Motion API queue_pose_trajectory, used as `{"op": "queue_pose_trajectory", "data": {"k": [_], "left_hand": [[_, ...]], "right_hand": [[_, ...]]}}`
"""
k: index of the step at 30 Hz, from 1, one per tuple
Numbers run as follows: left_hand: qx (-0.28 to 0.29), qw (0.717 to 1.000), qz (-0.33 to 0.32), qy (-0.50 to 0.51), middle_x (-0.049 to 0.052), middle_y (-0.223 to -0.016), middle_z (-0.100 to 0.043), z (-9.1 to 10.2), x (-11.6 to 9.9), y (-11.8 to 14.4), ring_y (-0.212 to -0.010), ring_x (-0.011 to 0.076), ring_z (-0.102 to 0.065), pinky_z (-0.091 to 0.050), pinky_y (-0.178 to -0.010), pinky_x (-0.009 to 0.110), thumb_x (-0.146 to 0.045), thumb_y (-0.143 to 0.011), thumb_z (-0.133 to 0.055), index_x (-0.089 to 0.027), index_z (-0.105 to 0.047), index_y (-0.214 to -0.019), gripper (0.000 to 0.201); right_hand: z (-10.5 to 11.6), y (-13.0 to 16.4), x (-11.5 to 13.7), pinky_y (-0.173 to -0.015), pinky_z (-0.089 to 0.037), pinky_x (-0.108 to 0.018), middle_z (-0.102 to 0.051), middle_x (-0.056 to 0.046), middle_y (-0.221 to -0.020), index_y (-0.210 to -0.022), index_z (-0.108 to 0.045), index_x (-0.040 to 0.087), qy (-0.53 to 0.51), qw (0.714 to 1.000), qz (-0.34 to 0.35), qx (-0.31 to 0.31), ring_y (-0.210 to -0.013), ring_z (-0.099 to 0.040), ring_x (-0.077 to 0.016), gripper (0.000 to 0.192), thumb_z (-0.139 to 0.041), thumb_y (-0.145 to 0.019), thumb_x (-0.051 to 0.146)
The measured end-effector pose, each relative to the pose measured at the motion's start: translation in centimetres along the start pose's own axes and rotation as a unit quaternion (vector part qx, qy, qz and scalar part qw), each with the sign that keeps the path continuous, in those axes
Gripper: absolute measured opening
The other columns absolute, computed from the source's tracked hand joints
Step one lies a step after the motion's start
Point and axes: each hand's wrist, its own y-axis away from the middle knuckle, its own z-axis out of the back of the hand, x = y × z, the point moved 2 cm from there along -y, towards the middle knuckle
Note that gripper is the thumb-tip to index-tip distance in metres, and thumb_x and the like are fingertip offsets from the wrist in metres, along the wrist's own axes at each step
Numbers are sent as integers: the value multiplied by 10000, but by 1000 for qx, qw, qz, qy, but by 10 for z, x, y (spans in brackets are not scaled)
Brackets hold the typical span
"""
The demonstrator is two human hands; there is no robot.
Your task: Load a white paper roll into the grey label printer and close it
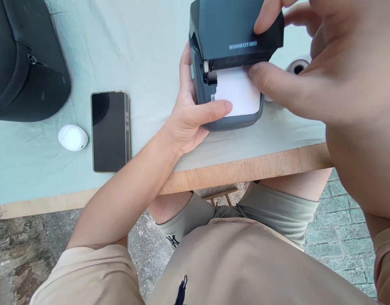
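A dark label printer (233, 123) with a raised lid (229, 25) is held above the table near its front edge. My left hand (195, 112) wraps around the printer's left side, its thumb pressing on the white label paper (241, 91) that lies over the opening. On the other side, my right hand (312, 63) grips the right part of the lid, with a finger on top and the thumb under its edge, by the paper. Partly hidden behind my right hand, a paper roll (298, 66) stands on the table.
A smartphone (109, 131) lies left of my left forearm, with a white earbud case (73, 137) beside it. A black zippered bag (26, 63) stands at the far left. The cloth-covered table ends at a wooden edge (246, 169) above my lap.
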Motion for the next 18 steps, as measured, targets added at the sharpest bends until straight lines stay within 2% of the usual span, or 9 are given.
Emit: {"op": "queue_pose_trajectory", "data": {"k": [4,5,7,9,11,15,18], "left_hand": [[12,1000,-12,9,-26,-1194,-642,1,1,2,-1147,244,-646,-543,-972,414,-221,-662,-675,-432,-160,-1456,969],[11,1000,-13,11,-17,-1125,-658,1,0,2,-1123,252,-655,-541,-968,427,-263,-671,-675,-425,-188,-1449,932],[8,1000,-7,20,5,-996,-670,0,-3,3,-1067,268,-674,-535,-963,453,-379,-732,-643,-395,-291,-1414,767],[8,1000,7,29,25,-898,-663,-3,-8,4,-1030,281,-683,-528,-960,472,-488,-808,-563,-358,-421,-1336,562],[9,999,17,31,34,-836,-647,-7,-12,5,-1028,291,-680,-528,-951,478,-520,-842,-507,-323,-527,-1231,436],[-5,999,24,31,46,-812,-625,-14,-16,8,-1066,307,-660,-547,-923,468,-504,-816,-524,-259,-611,-1010,323],[-24,1000,19,-3,40,-788,-613,-19,-17,16,-1067,309,-658,-552,-919,471,-492,-787,-533,-267,-603,-1014,327]], "right_hand": [[2,2,-5,-718,-489,-88,-538,88,-1031,-960,-716,290,-41,998,-52,-26,-1330,-422,-240,249,-668,-717,269],[2,4,-4,-713,-493,-105,-529,84,-1042,-939,-722,301,-49,997,-48,-34,-1334,-414,-250,224,-660,-724,286],[-1,10,1,-830,-538,-202,-516,64,-1072,-959,-708,309,-24,998,-10,-50,-1300,-443,-234,208,-616,-774,318],[-4,15,8,-1018,-511,-312,-523,36,-1094,-1031,-666,278,25,997,28,-64,-1247,-482,-212,237,-548,-837,347],[-9,21,17,-1090,-479,-348,-525,18,-1167,-1128,-586,238,50,996,18,-77,-1236,-481,-203,304,-510,-867,374],[-18,33,31,-901,-565,-232,-394,-18,-1406,-1326,-383,215,-51,992,-83,-84,-1332,-402,-180,489,-512,-873,348],[-23,43,36,-765,-571,-167,-337,-9,-1445,-1333,-357,238,-157,977,-99,-106,-1303,-447,-150,486,-507,-886,357]]}}
